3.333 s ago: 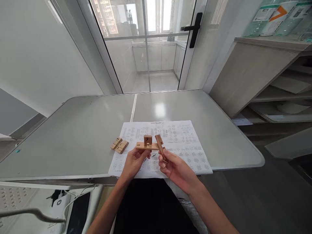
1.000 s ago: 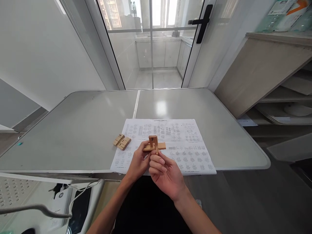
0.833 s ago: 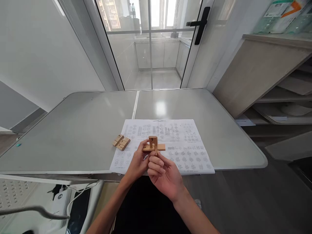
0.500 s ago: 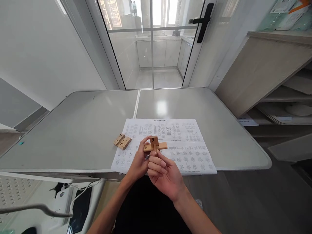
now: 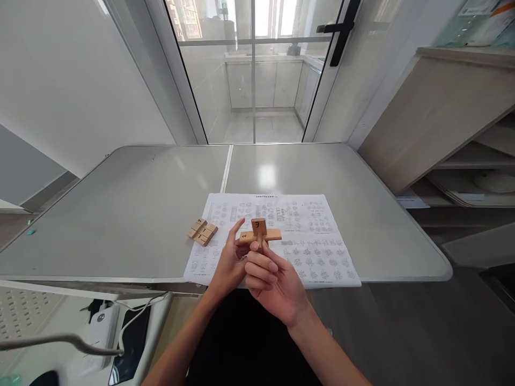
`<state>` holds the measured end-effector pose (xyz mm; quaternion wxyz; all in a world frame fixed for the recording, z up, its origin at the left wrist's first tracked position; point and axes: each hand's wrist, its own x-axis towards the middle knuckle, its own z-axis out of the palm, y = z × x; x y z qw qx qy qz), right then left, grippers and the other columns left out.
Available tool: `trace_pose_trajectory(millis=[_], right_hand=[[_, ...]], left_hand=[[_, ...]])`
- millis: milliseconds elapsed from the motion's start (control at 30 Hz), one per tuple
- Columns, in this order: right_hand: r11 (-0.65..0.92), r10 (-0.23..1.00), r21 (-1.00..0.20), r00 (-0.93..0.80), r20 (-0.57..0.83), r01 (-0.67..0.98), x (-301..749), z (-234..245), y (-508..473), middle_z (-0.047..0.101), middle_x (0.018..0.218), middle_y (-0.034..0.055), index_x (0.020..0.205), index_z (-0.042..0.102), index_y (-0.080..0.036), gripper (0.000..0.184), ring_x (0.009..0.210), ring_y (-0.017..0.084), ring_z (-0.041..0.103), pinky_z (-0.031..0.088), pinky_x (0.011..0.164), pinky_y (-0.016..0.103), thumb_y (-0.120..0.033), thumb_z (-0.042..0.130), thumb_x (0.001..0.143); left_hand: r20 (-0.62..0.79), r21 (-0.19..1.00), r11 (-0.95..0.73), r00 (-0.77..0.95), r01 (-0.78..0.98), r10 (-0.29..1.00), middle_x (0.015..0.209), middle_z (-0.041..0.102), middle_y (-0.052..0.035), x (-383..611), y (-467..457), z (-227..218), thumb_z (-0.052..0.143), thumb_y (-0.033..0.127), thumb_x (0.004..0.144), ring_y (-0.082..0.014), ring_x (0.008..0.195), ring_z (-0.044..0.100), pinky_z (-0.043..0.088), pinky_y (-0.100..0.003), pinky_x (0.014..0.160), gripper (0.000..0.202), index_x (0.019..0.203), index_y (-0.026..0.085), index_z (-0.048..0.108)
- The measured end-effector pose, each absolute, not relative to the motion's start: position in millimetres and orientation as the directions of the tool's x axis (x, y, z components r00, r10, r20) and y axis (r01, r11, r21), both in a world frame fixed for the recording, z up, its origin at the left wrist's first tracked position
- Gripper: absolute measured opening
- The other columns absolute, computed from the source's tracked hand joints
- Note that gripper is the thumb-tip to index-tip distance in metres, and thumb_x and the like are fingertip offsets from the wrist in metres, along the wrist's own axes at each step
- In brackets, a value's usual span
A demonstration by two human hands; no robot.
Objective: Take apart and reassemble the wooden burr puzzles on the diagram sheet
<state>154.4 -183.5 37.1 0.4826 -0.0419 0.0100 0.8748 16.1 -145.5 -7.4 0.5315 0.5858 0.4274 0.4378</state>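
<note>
Above a printed sheet (image 5: 338,257), I hold up interlocked wooden puzzle pieces (image 5: 258,227) that form a cross. An upright piece marked 3 crosses a horizontal piece marked 2, and a third piece points toward me. My right hand (image 5: 277,287) pinches the near piece between thumb and fingertips. My left hand (image 5: 228,266) grips the cross at its left end, index finger raised off the wood; its thumb is partly hidden. On the sheet's left edge lies a group of notched, numbered wooden pieces (image 5: 203,232), side by side.
The sheet lies at the near edge of a grey table (image 5: 120,214). Beyond the table stands a glass door with a black handle (image 5: 341,32). A wooden shelf (image 5: 434,118) is at the right. A white cable (image 5: 132,321), a phone (image 5: 131,343) and a white box sit lower left.
The wooden cross has risen slightly and shifted right in my hands. My left index finger has lifted away from the upright piece. The view has tilted a little.
</note>
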Motion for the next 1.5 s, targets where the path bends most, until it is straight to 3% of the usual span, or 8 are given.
trace_pose_trajectory(millis=[200, 367, 567, 1000, 1167, 1300, 1400, 1500], right_hand=[[-0.317, 0.94, -0.639, -0.324, -0.111, -0.701, 216.8, 57.5, -158.6, 0.041, 0.062, -0.0073, 0.093, 0.068, -0.016, 0.021, 0.052, 0.009, 0.031, 0.033, 0.051, 0.02, -0.035, 0.068, 0.102], [-0.201, 0.979, -0.958, 0.005, -0.206, -0.203, 290.0, 44.7, -123.0, 0.053, 0.064, -0.0035, 0.086, 0.066, -0.018, 0.043, 0.057, 0.012, 0.044, 0.038, 0.052, 0.026, -0.06, 0.076, 0.089], [-0.254, 0.95, -0.967, 0.193, -0.246, 0.017, 332.2, 6.1, -86.2, 0.056, 0.06, -0.0011, 0.077, 0.062, -0.019, 0.048, 0.051, 0.012, 0.049, 0.039, 0.047, 0.026, -0.063, 0.078, 0.082], [-0.255, 0.951, -0.949, 0.226, -0.211, 0.187, 330.2, -10.2, -90.9, 0.066, 0.063, 0.0034, 0.081, 0.067, -0.018, 0.051, 0.052, 0.016, 0.059, 0.042, 0.043, 0.026, -0.068, 0.068, 0.09], [-0.175, 0.984, -0.949, 0.07, -0.163, 0.262, 308.5, -4.1, -138.1, 0.07, 0.066, 0.0015, 0.082, 0.068, -0.022, 0.043, 0.057, 0.018, 0.062, 0.048, 0.055, 0.029, -0.064, 0.07, 0.091], [0.009, 1.0, -0.933, 0.003, 0.01, 0.359, 298.7, -5.5, -158.8, 0.068, 0.067, 0.0003, 0.082, 0.063, -0.024, 0.045, 0.059, 0.018, 0.06, 0.047, 0.064, 0.031, -0.065, 0.056, 0.1], [0.031, 0.999, -0.934, 0.024, 0.042, 0.356, 298.7, -8.8, -161.1, 0.067, 0.068, -0.0001, 0.084, 0.063, -0.024, 0.043, 0.059, 0.018, 0.058, 0.046, 0.063, 0.031, -0.063, 0.055, 0.101], [0.035, 0.998, -0.935, 0.028, 0.048, 0.352, 300.0, -10.5, -161.0, 0.066, 0.069, -0.0004, 0.084, 0.063, -0.024, 0.041, 0.06, 0.018, 0.058, 0.045, 0.063, 0.031, -0.06, 0.055, 0.102]], left_hand=[[0.008, 1.0, -0.01, 0.296, 0.006, 0.955, 0.099, 0.071, -0.0023, 18.9, -143.6, -3.6, 0.074, 0.033, 0.094, -0.0185, 0.086, 0.073, 0.06, -0.038, 0.088, 0.086, 0.163, 0.021, 0.023], [0.028, 0.995, -0.057, 0.322, 0.081, 0.946, 0.095, 0.071, -0.001, 15.9, -145.4, -3.4, 0.069, 0.039, 0.099, -0.0186, 0.083, 0.072, 0.062, -0.039, 0.086, 0.063, 0.154, 0.023, 0.041], [0.056, 0.984, -0.108, 0.328, 0.142, 0.943, 0.094, 0.072, -0.0028, 14.6, -147.4, -0.2, 0.067, 0.04, 0.1, -0.0192, 0.081, 0.071, 0.062, -0.038, 0.082, 0.049, 0.143, 0.023, 0.052], [0.065, 0.954, -0.157, 0.337, 0.254, 0.939, 0.089, 0.075, -0.0036, 18.5, -150.1, 6.7, 0.063, 0.04, 0.102, -0.022, 0.088, 0.074, 0.062, -0.038, 0.085, 0.029, 0.124, 0.022, 0.066], [0.26, 0.771, -0.337, 0.216, 0.54, 0.941, 0.097, 0.075, -0.0045, 4.1, -154.8, 18.2, 0.06, 0.038, 0.103, -0.0238, 0.094, 0.069, 0.056, -0.04, 0.09, 0.024, 0.122, 0.026, 0.068], [0.451, 0.533, -0.253, -0.018, 0.807, 0.892, 0.129, 0.064, -0.0134, -27.7, -144.1, 16.9, 0.066, 0.046, 0.097, -0.035, 0.126, 0.057, 0.047, -0.054, 0.109, 0.041, 0.131, 0.023, 0.061], [0.419, 0.435, -0.075, -0.129, 0.897, 0.899, 0.145, 0.051, -0.02, -52.3, -132.1, 11.3, 0.072, 0.057, 0.088, -0.0418, 0.141, 0.043, 0.035, -0.064, 0.12, 0.073, 0.145, 0.017, 0.05], [0.341, 0.413, 0.017, -0.171, 0.911, 0.924, 0.146, 0.051, -0.0216, -65.6, -122.3, 8.1, 0.073, 0.064, 0.083, -0.0422, 0.139, 0.046, 0.037, -0.064, 0.118, 0.09, 0.151, 0.014, 0.042]])
